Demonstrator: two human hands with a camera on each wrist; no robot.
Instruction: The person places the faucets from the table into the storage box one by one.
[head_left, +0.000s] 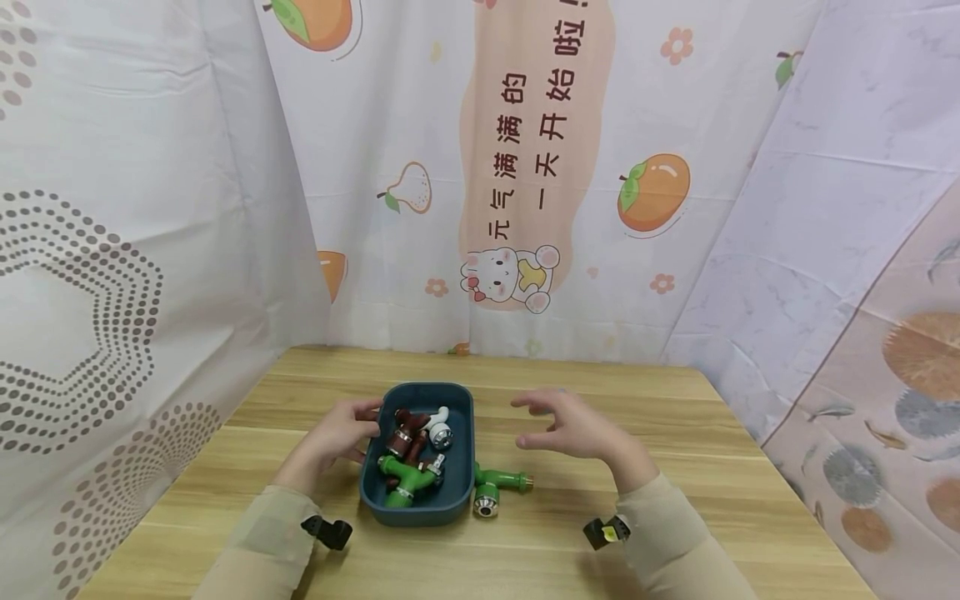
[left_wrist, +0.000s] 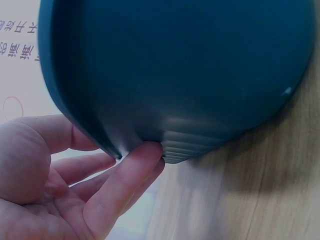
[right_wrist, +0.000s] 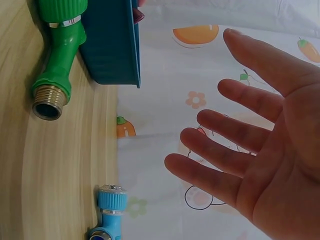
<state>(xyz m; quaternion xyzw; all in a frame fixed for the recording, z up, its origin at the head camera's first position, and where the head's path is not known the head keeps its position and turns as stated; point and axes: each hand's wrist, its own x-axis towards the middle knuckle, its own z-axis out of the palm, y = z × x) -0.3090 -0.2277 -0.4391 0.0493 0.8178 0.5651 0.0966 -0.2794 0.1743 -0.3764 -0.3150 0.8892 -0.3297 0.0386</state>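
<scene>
A dark teal plastic bin (head_left: 472,433) stands on the table with several taps in it. My left hand (head_left: 341,433) holds its left side: the thumb lies at the rim, and other fingers press the outer wall (left_wrist: 200,75). Inside are a green tap (head_left: 407,477), a white tap (head_left: 441,435) and brown taps (head_left: 402,439), partly overlapping. My right hand (head_left: 573,423) hovers right of the bin with its fingers (right_wrist: 210,150) spread, touching nothing. Beside the bin's right wall lies another green tap (head_left: 504,479), its threaded end toward the right.
In the right wrist view a light-blue tap (right_wrist: 111,212) lies on the table; the head view does not show it. The wooden table (head_left: 645,383) ends at a printed curtain (head_left: 420,317) at the back. Further curtains hang on both sides.
</scene>
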